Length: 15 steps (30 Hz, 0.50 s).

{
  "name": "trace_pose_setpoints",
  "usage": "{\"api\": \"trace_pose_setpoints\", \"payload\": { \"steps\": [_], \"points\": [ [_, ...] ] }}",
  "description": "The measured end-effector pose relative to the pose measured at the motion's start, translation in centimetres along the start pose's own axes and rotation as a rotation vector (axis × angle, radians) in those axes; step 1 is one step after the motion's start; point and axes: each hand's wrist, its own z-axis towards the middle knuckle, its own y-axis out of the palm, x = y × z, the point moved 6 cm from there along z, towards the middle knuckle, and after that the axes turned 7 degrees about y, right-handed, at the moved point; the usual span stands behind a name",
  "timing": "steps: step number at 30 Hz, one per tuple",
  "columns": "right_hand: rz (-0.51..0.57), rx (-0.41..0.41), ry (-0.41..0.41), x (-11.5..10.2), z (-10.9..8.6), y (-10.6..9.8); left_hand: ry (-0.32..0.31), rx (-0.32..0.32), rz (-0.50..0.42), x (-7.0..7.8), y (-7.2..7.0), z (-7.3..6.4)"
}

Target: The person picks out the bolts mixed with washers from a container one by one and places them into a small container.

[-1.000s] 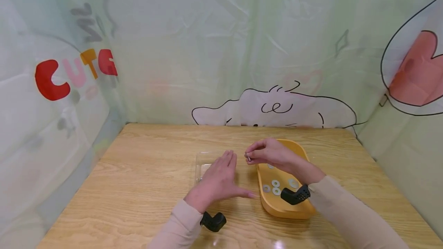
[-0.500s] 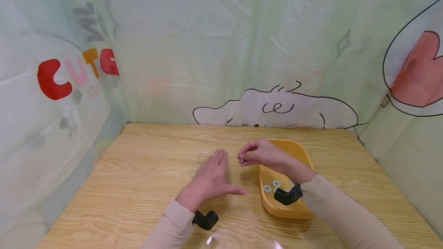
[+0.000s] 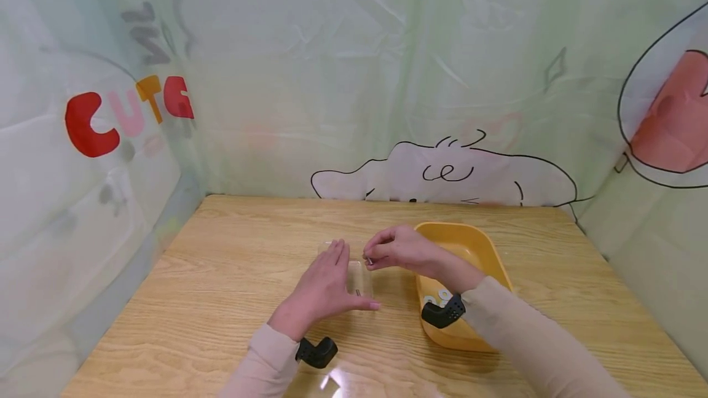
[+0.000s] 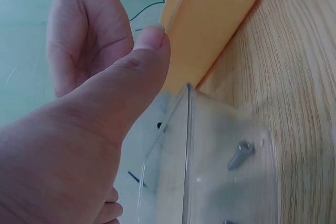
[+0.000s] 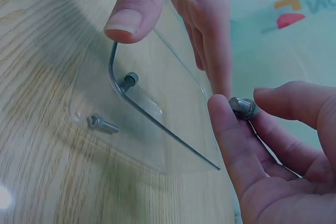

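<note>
My left hand (image 3: 321,290) is over the left side of a clear plastic box (image 3: 365,278), fingers straight and together, thumb spread out to the right. In the right wrist view its thumb lies right at the box's rim. Between thumb and fingertips, my right hand (image 3: 406,252) pinches a small metal bolt (image 5: 243,107), held just beyond the box's edge with the threaded end showing. Two more bolts lie inside the box, a silver one (image 5: 103,124) and a darker one (image 5: 128,81). Part of the box is hidden behind my left hand.
A yellow-orange tray (image 3: 492,250) stands to the right under my right forearm, with several flat washers (image 3: 444,295) in it. Everything stands on a wooden table (image 3: 249,244), with a printed curtain (image 3: 298,78) behind and at the sides.
My right hand has moved left with the bolt, from the tray's edge to the clear box. My left hand has shifted slightly left, still open, and more of the box shows.
</note>
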Motion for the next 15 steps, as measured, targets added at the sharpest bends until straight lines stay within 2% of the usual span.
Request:
{"api": "trace_pose_setpoints", "payload": {
  "steps": [11,15],
  "points": [
    [-0.073,0.034,0.039,0.0,0.8,1.2,-0.046,0.026,-0.022,-1.9,0.0,-1.3],
    [-0.095,0.032,0.048,0.1,1.4,1.7,-0.080,0.041,-0.027,-2.7,0.1,-1.8]
  ]
}}
